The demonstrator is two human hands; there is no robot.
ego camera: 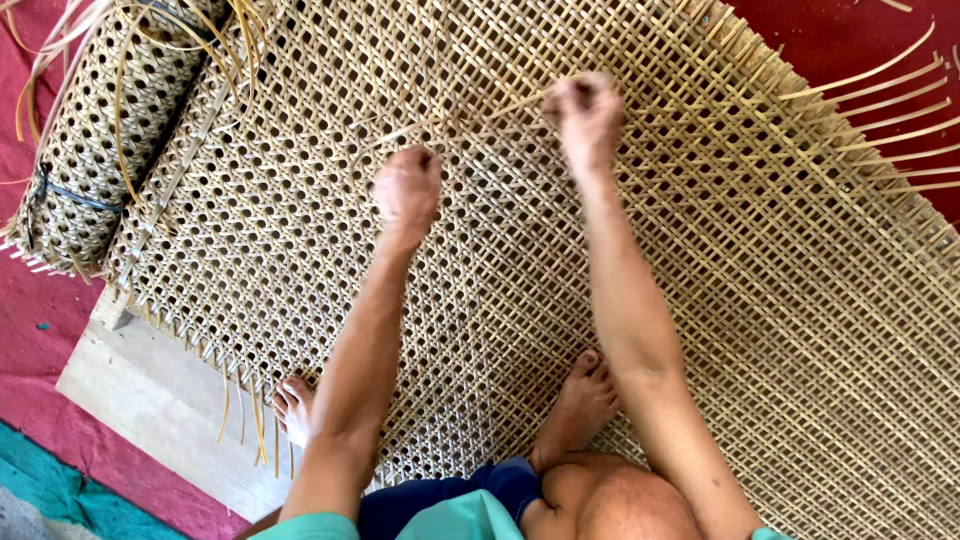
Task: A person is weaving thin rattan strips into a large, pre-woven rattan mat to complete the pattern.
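A large open-weave cane mat (pixel 760 260) spreads under me, with loose strip ends sticking out along its edges. My left hand (pixel 408 188) rests as a fist on the weave near its middle, pinching a thin cane strip (pixel 470 115). My right hand (pixel 588 108) is farther up and to the right, fingers closed on the other end of that same strip, which runs slantwise between the two hands. My bare feet (pixel 585 400) rest on the mat's near part.
A rolled bundle of woven cane (pixel 100 130), tied with a dark band, lies at the upper left. A pale wooden board (pixel 160 400) sits under the mat's near-left edge. Red cloth (pixel 850 40) and a teal patch (pixel 50 490) cover the floor.
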